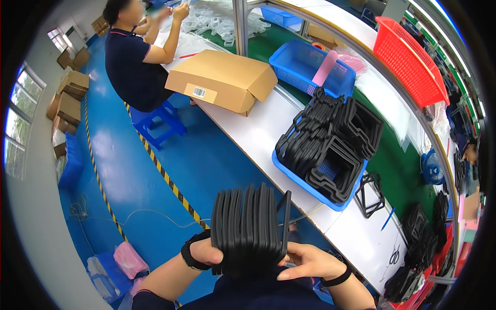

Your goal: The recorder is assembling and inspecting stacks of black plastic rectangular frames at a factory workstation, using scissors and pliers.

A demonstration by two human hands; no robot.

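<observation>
In front of my body I hold a thick stack of black plastic frames [245, 227], upright and packed side by side. My left hand [206, 252] grips the stack's left end, thumb lying across the outer frame. At the other end my right hand [315, 262] has its fingers and thumb around the lower edge of the last frame, which leans slightly apart from the others at its top. My fingertips behind the stack are hidden. Beyond, on the bench, more black frames [305, 139] fill a blue basket [289, 173], and a loose black frame [370, 195] lies beside it.
A cardboard box [222, 77] and another blue basket [289, 58] stand farther along the white bench [356, 232]. Scissors [394, 257] and a blue pen [388, 218] lie at right. A red basket [408, 57] sits above. A co-worker [132, 67] sits at far left.
</observation>
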